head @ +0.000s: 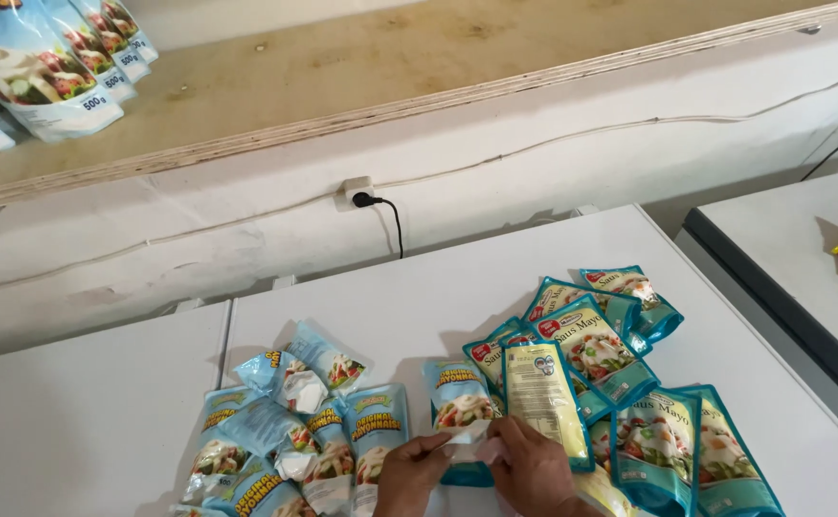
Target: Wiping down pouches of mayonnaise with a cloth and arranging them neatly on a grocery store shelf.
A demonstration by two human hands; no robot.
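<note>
The small light-blue plastic sauce pouch (460, 410) lies flat on the white tabletop (419, 297) just in front of me, its long axis running away from me, top edge toward the wall and bottom end under my fingers. I judge it soft, squashy and fairly light, with a slick film skin, so the flat sealed bottom edge is the surest place to pinch. My left hand (411, 471) and right hand (531, 466) are close together, both pinching at that lower edge around a small white slip. Left of it lies a heap of matching light-blue pouches (290, 436); right, a pile of teal pouches (620, 383), one showing its yellow back.
</note>
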